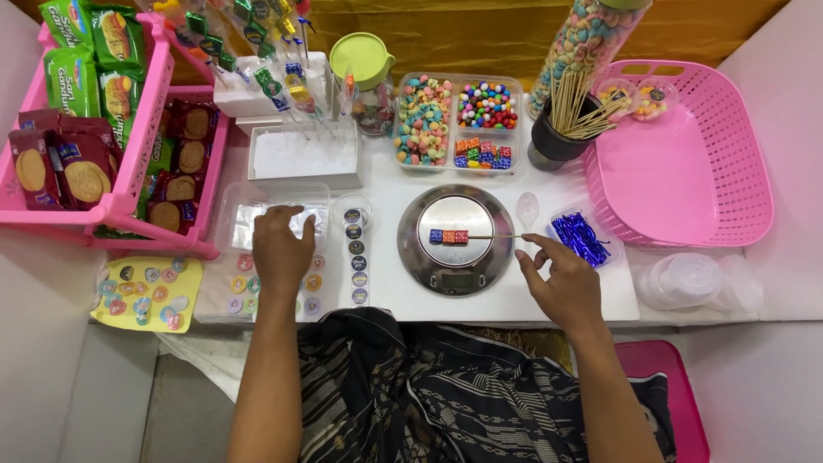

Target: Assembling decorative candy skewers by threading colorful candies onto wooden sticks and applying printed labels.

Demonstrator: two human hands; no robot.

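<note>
My right hand (561,279) pinches the near end of a thin wooden skewer (495,237) that lies across a round steel kitchen scale (454,270). Three small square candies (449,236), blue and red-orange, are threaded on the skewer's far end over the scale's pan. My left hand (280,244) rests flat, fingers spread, on a clear plastic box (233,214) holding clear wrappers, to the left of the scale.
Behind the scale sits a divided clear tray of coloured candies (454,120), a black cup of skewers (561,129) and a pink basket (686,154). A box of blue twist ties (579,236), sticker sheets (356,257) and a pink rack of biscuit packs (94,129) surround the work spot.
</note>
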